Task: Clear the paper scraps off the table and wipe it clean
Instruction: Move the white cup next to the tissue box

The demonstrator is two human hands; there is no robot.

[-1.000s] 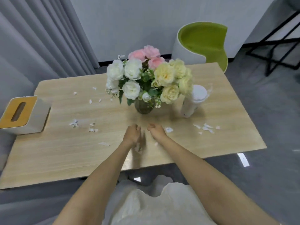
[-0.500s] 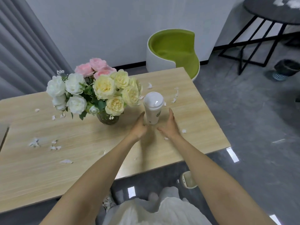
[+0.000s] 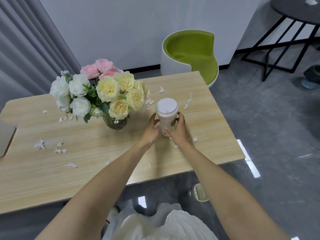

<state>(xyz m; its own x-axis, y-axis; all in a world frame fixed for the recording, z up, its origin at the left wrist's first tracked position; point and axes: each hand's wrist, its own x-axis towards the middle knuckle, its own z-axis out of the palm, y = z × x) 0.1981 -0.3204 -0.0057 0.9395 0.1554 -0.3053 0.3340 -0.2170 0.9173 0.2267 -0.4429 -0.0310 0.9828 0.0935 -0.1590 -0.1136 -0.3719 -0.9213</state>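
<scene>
A white lidded paper cup (image 3: 167,114) stands on the wooden table (image 3: 86,170), right of centre. My left hand (image 3: 151,130) holds its left side and my right hand (image 3: 178,131) wraps its right side, thumb across the front. White paper scraps lie scattered: a cluster at the left (image 3: 40,145), one near the front (image 3: 70,165), some behind the cup (image 3: 188,101), and small bits by my right wrist (image 3: 194,139).
A glass vase of white, yellow and pink flowers (image 3: 103,94) stands left of the cup. A tissue box corner (image 3: 5,137) shows at the left edge. A green and white chair (image 3: 190,54) sits behind the table; a black side table (image 3: 294,23) at the far right.
My view has swung right. Both hands moved from the table surface in front of the vase to the cup and closed round its sides.
</scene>
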